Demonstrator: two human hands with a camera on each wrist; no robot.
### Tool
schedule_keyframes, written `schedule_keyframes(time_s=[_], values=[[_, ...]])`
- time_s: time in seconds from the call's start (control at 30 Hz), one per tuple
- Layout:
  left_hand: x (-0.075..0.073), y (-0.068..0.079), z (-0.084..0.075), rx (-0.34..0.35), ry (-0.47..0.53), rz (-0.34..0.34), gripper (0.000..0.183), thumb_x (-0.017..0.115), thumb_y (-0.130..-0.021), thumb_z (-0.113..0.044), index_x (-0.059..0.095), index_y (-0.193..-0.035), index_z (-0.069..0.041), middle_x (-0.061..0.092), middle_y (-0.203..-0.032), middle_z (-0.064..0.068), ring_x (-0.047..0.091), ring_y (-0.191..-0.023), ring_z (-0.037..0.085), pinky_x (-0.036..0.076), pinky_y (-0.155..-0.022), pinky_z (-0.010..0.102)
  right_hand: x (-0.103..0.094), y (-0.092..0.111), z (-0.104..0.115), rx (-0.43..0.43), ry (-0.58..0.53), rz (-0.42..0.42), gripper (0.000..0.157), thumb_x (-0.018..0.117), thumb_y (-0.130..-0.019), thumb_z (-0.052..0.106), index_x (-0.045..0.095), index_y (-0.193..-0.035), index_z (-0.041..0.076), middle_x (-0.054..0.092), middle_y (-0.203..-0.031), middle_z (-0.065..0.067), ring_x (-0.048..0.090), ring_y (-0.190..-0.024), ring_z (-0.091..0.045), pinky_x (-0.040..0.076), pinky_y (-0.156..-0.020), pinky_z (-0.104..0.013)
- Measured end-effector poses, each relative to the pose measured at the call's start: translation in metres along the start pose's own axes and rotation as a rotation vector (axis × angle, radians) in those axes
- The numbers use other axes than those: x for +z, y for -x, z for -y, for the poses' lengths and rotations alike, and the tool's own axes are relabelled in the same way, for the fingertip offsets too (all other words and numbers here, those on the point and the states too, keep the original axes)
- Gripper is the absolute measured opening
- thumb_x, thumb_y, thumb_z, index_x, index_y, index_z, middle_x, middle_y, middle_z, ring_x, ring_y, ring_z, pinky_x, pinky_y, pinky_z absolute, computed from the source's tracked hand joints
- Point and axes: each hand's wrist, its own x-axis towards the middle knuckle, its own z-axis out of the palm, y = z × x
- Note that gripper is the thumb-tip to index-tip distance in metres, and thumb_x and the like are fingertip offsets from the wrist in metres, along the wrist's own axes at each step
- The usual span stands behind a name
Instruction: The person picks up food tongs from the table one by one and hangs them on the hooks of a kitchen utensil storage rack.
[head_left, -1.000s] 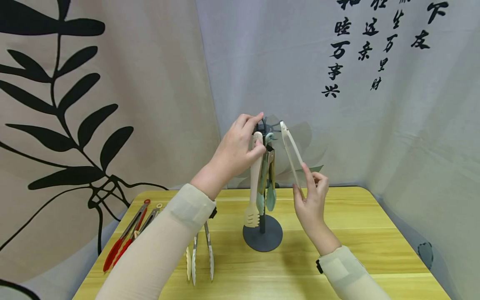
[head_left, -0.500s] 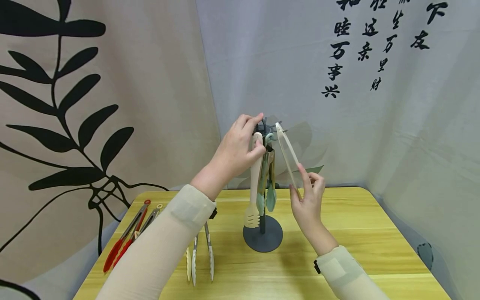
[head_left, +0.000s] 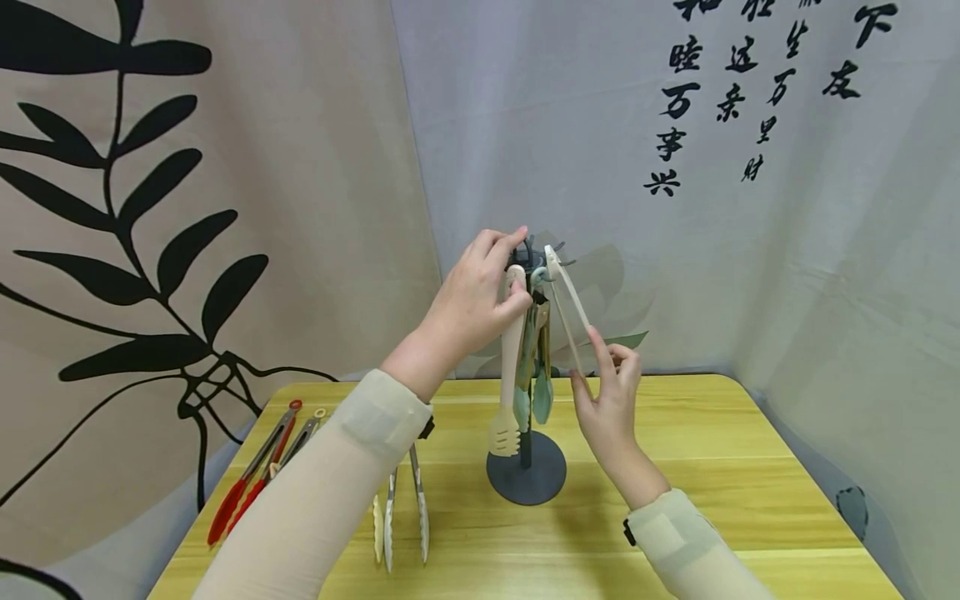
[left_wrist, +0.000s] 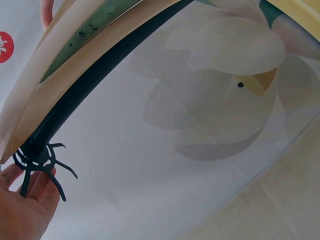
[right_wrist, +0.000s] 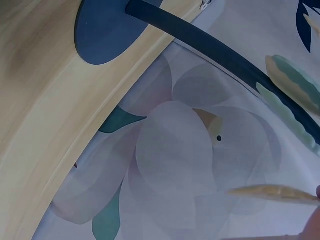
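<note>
In the head view a dark hanging rack (head_left: pixel 527 479) stands upright on its round base. My left hand (head_left: pixel 474 292) grips its top; in the left wrist view, the fingers (left_wrist: pixel 42 192) show behind its hooks (left_wrist: pixel 59 165). Cream tongs (head_left: pixel 511 350) hang under my left hand, and teal-tipped tongs (head_left: pixel 542 400) hang beside the pole. On the right, my right hand (head_left: pixel 615 408) pinches another pair of cream tongs (head_left: pixel 574 298) by the lower arms. Their looped top end is up at the hooks; whether it is on a hook I cannot tell.
Red-tipped tongs (head_left: pixel 234 504) lie on the left of the wooden table (head_left: pixel 720 467). Tongs with pale tips (head_left: pixel 422 521) lie nearer the middle, partly hidden by my left sleeve (head_left: pixel 330 500). A printed curtain (head_left: pixel 555 125) hangs close behind the table.
My right hand and the cream tongs in it have moved left, bringing the tongs' top end closer to the rack's middle. My left hand has stayed on the rack's top.
</note>
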Motion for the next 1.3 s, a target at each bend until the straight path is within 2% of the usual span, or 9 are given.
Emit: schedule_keyframes(time_s=[0.23,0.47,0.73,1.0,1.17,1.3], values=[[-0.0003,0.0007,-0.0010,-0.009,-0.002,0.005,0.061,0.044,-0.084,-0.020,0.039,-0.144,-0.009,0.050,-0.123,0.008,0.045,-0.092,0.015,0.043,-0.079,0.031,-0.0008,0.0020,-0.0008,-0.008,0.017,0.043,0.073,0.071,-0.079,-0.002,0.041,-0.144,0.015,0.039,-0.112,-0.021,0.035,-0.101,-0.034,0.031,-0.075,-0.037],[-0.0002,0.0006,-0.0013,-0.013,0.001,0.007,0.062,0.044,-0.083,-0.019,0.039,-0.144,-0.009,0.050,-0.122,0.008,0.045,-0.091,0.015,0.043,-0.079,0.030,-0.0008,0.0016,0.0018,-0.002,0.039,0.091,0.079,0.075,-0.078,0.003,0.037,-0.146,0.017,0.048,-0.114,-0.018,0.043,-0.107,-0.035,0.039,-0.084,-0.046],[-0.0002,0.0000,-0.0003,-0.018,-0.003,0.003,0.062,0.045,-0.083,-0.019,0.039,-0.144,-0.009,0.050,-0.123,0.008,0.045,-0.092,0.016,0.043,-0.080,0.031,0.0035,0.0034,0.0032,-0.002,0.033,0.152,0.083,0.073,-0.080,0.007,0.028,-0.150,0.016,0.045,-0.116,-0.021,0.043,-0.109,-0.034,0.038,-0.088,-0.047],[0.0000,-0.0009,-0.0009,-0.011,-0.002,0.009,0.062,0.045,-0.083,-0.018,0.040,-0.144,-0.008,0.050,-0.122,0.009,0.044,-0.090,0.016,0.042,-0.078,0.030,0.0065,0.0069,0.0030,-0.037,0.012,0.168,0.083,0.070,-0.081,-0.002,0.027,-0.150,0.014,0.042,-0.116,-0.021,0.041,-0.107,-0.033,0.038,-0.086,-0.045],[0.0004,-0.0015,-0.0012,-0.011,-0.001,0.007,0.062,0.045,-0.082,-0.018,0.040,-0.143,-0.008,0.050,-0.122,0.009,0.045,-0.091,0.016,0.042,-0.079,0.030,0.0072,0.0066,0.0026,-0.066,0.011,0.168,0.083,0.061,-0.079,-0.015,0.028,-0.149,0.014,0.043,-0.116,-0.021,0.041,-0.102,-0.031,0.036,-0.081,-0.042],[0.0005,-0.0013,-0.0015,-0.011,-0.001,0.011,0.063,0.045,-0.083,-0.018,0.039,-0.144,-0.009,0.050,-0.122,0.009,0.045,-0.091,0.016,0.042,-0.079,0.030,0.0041,0.0046,0.0038,-0.053,-0.017,0.173,0.082,0.057,-0.078,-0.019,0.030,-0.149,0.013,0.041,-0.118,-0.022,0.039,-0.094,-0.027,0.032,-0.076,-0.037]])
